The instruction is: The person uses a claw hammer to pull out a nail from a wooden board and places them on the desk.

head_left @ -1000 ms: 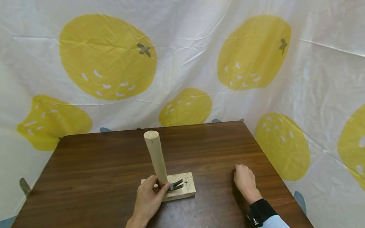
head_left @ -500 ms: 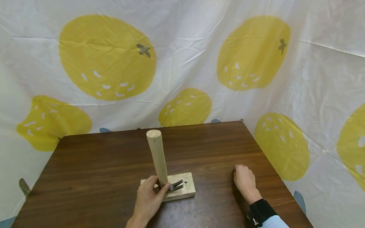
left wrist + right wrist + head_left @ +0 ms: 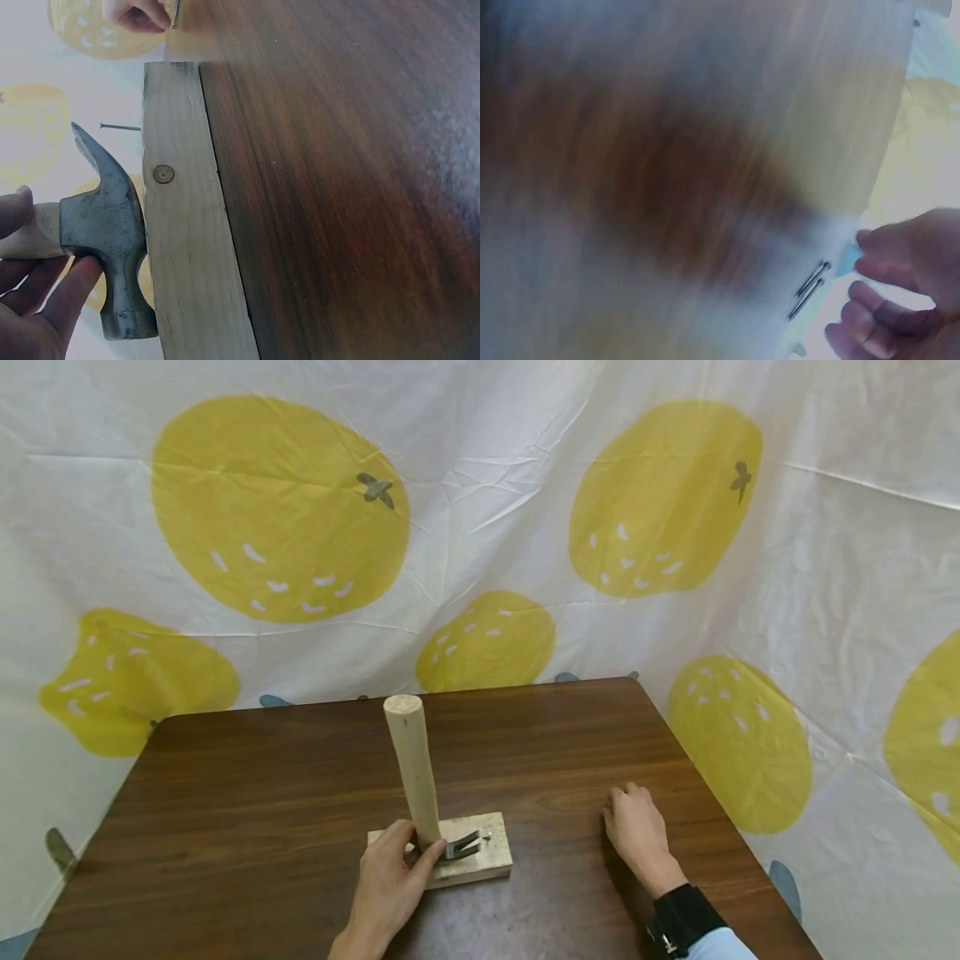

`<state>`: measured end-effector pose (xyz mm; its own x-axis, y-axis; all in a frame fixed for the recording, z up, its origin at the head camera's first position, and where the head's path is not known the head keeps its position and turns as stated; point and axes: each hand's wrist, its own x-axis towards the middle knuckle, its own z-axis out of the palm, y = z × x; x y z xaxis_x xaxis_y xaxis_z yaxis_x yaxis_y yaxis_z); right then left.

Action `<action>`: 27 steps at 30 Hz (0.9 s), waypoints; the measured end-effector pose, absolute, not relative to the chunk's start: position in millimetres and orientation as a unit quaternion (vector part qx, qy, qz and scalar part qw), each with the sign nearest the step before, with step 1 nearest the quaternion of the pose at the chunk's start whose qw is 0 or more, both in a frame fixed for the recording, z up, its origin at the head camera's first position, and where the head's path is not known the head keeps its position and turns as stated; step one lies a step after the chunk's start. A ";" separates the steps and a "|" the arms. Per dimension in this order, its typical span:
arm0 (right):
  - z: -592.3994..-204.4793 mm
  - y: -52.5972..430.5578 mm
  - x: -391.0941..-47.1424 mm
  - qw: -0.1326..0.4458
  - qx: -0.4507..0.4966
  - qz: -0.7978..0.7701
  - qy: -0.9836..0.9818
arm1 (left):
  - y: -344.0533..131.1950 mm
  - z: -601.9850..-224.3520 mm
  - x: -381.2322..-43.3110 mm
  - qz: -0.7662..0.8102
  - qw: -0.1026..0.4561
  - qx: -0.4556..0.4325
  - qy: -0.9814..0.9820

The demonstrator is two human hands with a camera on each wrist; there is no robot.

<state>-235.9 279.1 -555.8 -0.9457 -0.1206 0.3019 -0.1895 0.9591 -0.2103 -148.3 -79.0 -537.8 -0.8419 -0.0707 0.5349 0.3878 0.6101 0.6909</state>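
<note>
Light-blue sleeve (image 3: 722, 945), black wristband (image 3: 687, 917) (small metallic fitting (image 3: 670, 946) attached)

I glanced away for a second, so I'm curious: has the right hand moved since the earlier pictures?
Yes, slightly: against the brown table, the right hand has shifted left and toward the far edge.

In the head view, the bare left hand (image 3: 392, 870) partly hides the grey steel hammer head (image 3: 452, 851) — the brown wooden tabletop (image 3: 682, 172) blurs in the right wrist view.
</note>
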 end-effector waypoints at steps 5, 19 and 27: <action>-557.9 256.6 -232.6 0.207 0.215 0.143 -0.944 | -79.8 -537.5 -146.8 -0.426 0.259 -0.085 -0.863; -543.0 180.6 -197.0 0.151 0.442 0.221 -0.856 | -81.0 -537.6 -147.1 -0.395 0.271 -0.085 -0.874; -546.6 175.7 -193.8 0.146 0.456 0.224 -0.849 | -81.2 -538.1 -147.4 -0.379 0.289 -0.091 -0.874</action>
